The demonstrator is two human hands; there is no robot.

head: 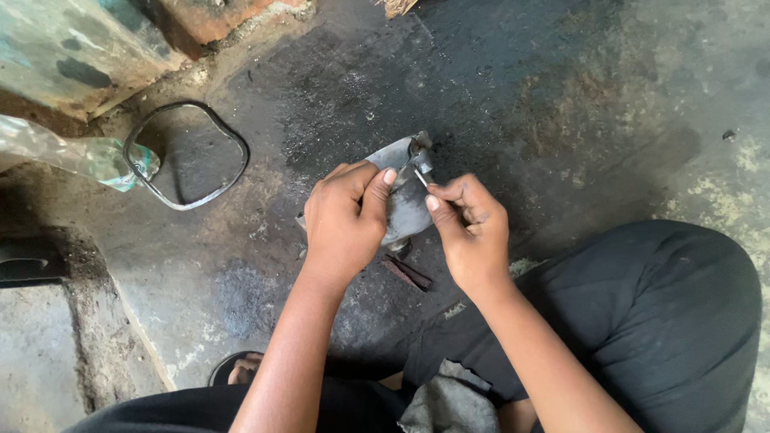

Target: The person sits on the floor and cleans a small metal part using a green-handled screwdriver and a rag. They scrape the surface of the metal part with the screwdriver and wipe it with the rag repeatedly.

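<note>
My left hand (346, 218) grips a curved grey metal part (405, 210) and holds it above the dirty concrete floor, thumb pressed on its upper face. My right hand (472, 226) pinches a thin metal pin or small tool (420, 176) between thumb and forefinger. The tip touches a small fitting (419, 152) at the part's top edge. Most of the part's lower half is hidden behind my left palm.
A bent wire loop (186, 154) lies on the floor to the left, beside a crumpled clear plastic wrapper (72, 152). A small dark strip (407, 273) lies under my hands. My knee in dark trousers (666, 321) fills the lower right. A painted metal object (72, 48) sits top left.
</note>
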